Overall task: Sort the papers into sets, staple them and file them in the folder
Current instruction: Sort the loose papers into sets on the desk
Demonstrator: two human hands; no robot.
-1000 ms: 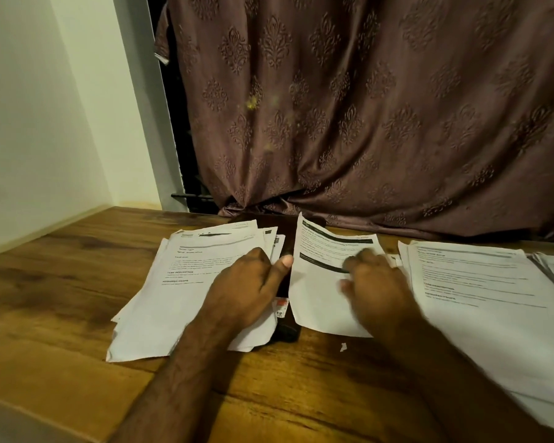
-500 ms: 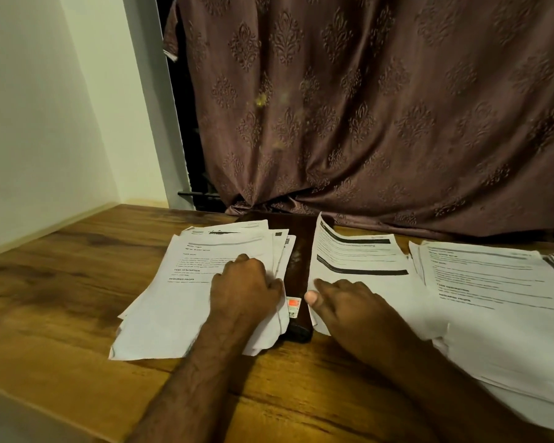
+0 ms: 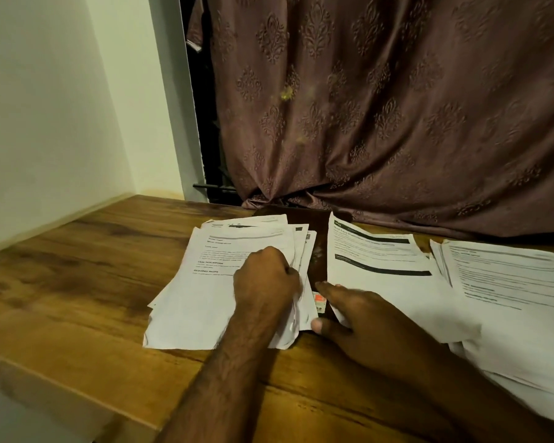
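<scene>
A brown patterned curtain (image 3: 381, 107) hangs across the far side of the room, a pale wall (image 3: 45, 107) stands at the left, and a wooden bench (image 3: 77, 266) runs beneath them. Three lots of printed papers lie on the bench. The left stack (image 3: 205, 289) is loosely fanned, its sheets offset at the far right corner. The middle sheet (image 3: 375, 270), marked with dark heading bars, lies just right of a dark folder (image 3: 317, 244), which shows as a narrow strip between the left stack and this sheet and reaches back to the curtain's hem. A small label with an orange patch (image 3: 319, 302) sits on the folder's near end. The right stack (image 3: 509, 298) partly overlaps the middle sheet's right side and runs out of view at the right. The left hand (image 3: 266, 279) rests on the right edge of the left stack, fingers curled in a grip around the sheet edges there. The right hand (image 3: 365, 318) lies at the near left corner of the middle sheet, fingers spread and fairly straight, the thumb under or against the paper's corner; whether it pinches the paper cannot be told.
</scene>
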